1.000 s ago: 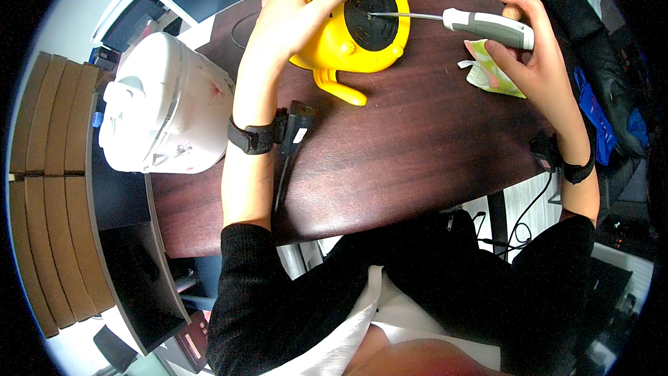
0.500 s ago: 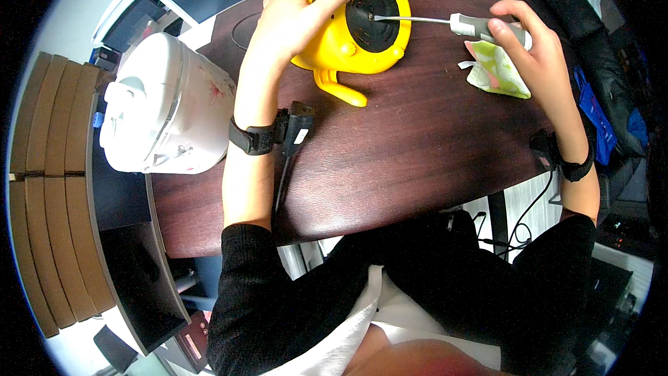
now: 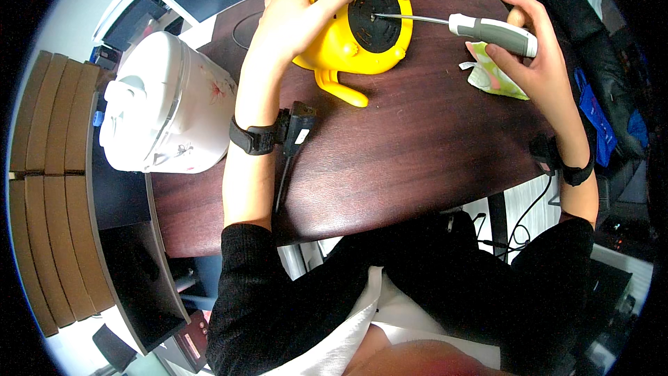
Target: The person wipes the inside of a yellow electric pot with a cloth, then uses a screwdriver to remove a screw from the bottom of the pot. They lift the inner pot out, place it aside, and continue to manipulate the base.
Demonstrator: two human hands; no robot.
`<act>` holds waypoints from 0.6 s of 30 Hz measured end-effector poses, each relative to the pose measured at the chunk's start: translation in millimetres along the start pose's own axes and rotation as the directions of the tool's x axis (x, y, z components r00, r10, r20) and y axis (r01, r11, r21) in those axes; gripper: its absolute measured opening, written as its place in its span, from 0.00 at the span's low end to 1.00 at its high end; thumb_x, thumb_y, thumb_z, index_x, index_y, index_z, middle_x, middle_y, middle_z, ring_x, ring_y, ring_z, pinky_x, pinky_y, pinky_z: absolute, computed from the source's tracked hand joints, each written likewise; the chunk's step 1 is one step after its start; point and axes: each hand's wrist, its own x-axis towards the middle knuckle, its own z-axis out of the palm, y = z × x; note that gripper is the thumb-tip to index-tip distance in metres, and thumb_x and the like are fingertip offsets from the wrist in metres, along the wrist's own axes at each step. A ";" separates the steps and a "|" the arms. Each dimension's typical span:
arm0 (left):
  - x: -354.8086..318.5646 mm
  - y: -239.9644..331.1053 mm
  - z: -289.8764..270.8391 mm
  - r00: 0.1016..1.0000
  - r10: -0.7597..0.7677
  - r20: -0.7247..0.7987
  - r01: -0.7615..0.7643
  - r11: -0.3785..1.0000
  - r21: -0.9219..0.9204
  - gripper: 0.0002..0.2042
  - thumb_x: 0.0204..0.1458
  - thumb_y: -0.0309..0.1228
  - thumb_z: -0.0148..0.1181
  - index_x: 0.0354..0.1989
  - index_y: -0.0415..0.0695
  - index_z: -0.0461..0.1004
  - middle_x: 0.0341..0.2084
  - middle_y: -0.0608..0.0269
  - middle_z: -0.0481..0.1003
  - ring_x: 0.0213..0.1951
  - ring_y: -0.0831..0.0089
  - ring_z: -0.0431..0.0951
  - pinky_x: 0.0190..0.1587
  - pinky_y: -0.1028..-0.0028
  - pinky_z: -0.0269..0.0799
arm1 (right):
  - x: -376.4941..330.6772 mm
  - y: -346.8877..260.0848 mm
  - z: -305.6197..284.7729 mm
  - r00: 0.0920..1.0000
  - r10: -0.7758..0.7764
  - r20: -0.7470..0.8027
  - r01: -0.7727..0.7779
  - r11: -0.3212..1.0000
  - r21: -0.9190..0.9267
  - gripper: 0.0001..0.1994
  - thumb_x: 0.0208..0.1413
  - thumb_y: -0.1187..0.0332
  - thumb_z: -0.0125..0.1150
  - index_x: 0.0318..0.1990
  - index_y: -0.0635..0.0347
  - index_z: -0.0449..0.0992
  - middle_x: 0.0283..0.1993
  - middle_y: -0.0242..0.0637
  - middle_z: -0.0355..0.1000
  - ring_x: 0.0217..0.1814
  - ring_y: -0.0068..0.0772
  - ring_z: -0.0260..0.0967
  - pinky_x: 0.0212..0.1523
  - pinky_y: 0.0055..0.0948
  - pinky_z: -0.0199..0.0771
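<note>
A yellow plastic appliance (image 3: 321, 53) lies tipped on the table, its round black slotted base (image 3: 362, 33) and small feet facing me. A yellow handle-like part (image 3: 340, 89) sticks out toward me. My left hand (image 3: 292, 21) grips its left side, with the thumb lying over the rim next to the black base. In my right hand (image 3: 532, 49) rests a screwdriver (image 3: 487, 30) with a grey and white handle. Its tip meets the middle of the black base. Fingers and thumb curl loosely about the handle's end. A patterned green and white cloth (image 3: 492, 78) lies just under the handle.
A white lidded appliance with flower prints (image 3: 184, 101) stands at the table's left. The dark wooden table (image 3: 390, 153) curves along its near edge. Brown cardboard boxes (image 3: 59, 237) are stacked far left. A black chair (image 3: 598, 76) stands at the right; cables (image 3: 523, 226) hang below the table.
The fingers and thumb of my right hand have loosened and shifted about the screwdriver's handle, baring more of it. My left hand and the yellow appliance have hardly moved.
</note>
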 end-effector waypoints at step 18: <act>-0.9 5.1 0.2 1.000 0.014 -0.006 -0.013 1.000 0.017 0.32 0.49 0.44 0.56 0.58 0.33 0.64 0.51 0.38 0.71 0.55 0.50 0.71 0.59 0.64 0.65 | 0.5 25.2 -5.8 0.978 0.205 -0.023 -0.202 0.975 0.097 0.20 0.57 0.69 0.60 0.57 0.57 0.65 0.39 0.27 0.65 0.32 0.11 0.60 0.29 0.14 0.62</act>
